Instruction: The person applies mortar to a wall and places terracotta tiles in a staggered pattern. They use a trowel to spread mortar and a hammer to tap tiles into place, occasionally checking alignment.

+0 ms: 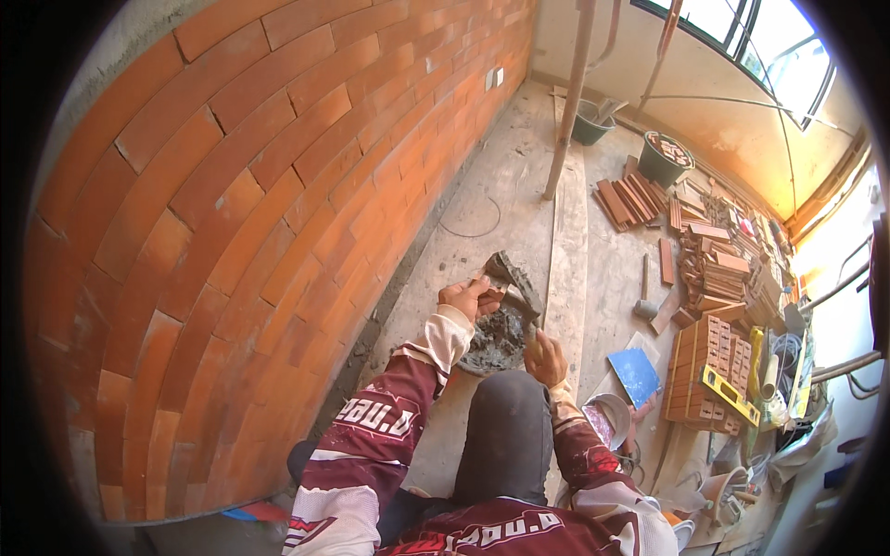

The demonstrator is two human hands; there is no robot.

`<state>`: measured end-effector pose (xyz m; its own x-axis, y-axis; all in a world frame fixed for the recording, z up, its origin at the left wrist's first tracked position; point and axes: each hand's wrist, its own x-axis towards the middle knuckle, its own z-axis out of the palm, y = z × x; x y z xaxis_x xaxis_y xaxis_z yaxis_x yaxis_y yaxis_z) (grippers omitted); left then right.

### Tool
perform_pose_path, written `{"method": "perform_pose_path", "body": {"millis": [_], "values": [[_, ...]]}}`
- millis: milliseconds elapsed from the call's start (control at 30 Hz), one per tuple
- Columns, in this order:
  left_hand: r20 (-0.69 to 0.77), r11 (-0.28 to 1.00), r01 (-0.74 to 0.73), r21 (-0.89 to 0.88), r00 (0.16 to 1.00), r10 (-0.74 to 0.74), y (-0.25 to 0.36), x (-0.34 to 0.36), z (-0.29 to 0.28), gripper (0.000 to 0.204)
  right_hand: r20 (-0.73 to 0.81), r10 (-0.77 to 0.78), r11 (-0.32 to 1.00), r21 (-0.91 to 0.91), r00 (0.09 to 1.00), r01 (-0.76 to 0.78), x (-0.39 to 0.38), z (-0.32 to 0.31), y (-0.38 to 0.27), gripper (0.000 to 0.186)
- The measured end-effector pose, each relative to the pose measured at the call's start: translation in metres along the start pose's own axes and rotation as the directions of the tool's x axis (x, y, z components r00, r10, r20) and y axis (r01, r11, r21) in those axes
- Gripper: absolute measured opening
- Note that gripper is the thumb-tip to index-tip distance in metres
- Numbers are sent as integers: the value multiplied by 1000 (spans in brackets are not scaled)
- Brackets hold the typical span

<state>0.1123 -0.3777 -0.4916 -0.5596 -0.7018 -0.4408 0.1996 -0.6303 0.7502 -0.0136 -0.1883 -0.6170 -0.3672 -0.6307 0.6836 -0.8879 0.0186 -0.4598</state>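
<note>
Left hand [467, 297]: closed on a thin, flat, orange-red clay brick [498, 293], which is held over the pan.
Right hand [545, 359]: closed on a trowel smeared with grey mortar [527, 293]; whether the brick is touched by its blade cannot be told.
Round, dark-rimmed pan [481, 372]: partly filled with wet, grey mortar [501, 341], set near the orange brick wall [278, 204].

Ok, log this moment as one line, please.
left hand: gripping flat reddish-brown clay piece | right hand: closed on mortar-smeared tool, likely trowel | beneath hands: round tub holding wet-looking grey mortar
</note>
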Motion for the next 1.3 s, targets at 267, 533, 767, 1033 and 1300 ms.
{"method": "perform_pose_path", "body": {"millis": [267,533,767,1033,1300], "values": [[-43,1000,-4,1,999,4,-7,0,-14,20,97,-39,999,-8,994,40,-42,1,22,63],[21,993,-112,24,994,112,-9,13,-56,16,263,134,989,29,955,-147,-33,-60,3,54],[121,998,-58,-11,991,59,-25,17,-84,15,558,421,391,600,715,-698,25,-59,-18,48],[200,999,-16,-44,980,25,-20,11,-67,18,847,190,-205,528,496,-824,42,-61,8,36],[91,990,-34,-135,995,47,-16,15,-94,17,920,239,-42,331,312,-943,-1,-63,40,35]]}}
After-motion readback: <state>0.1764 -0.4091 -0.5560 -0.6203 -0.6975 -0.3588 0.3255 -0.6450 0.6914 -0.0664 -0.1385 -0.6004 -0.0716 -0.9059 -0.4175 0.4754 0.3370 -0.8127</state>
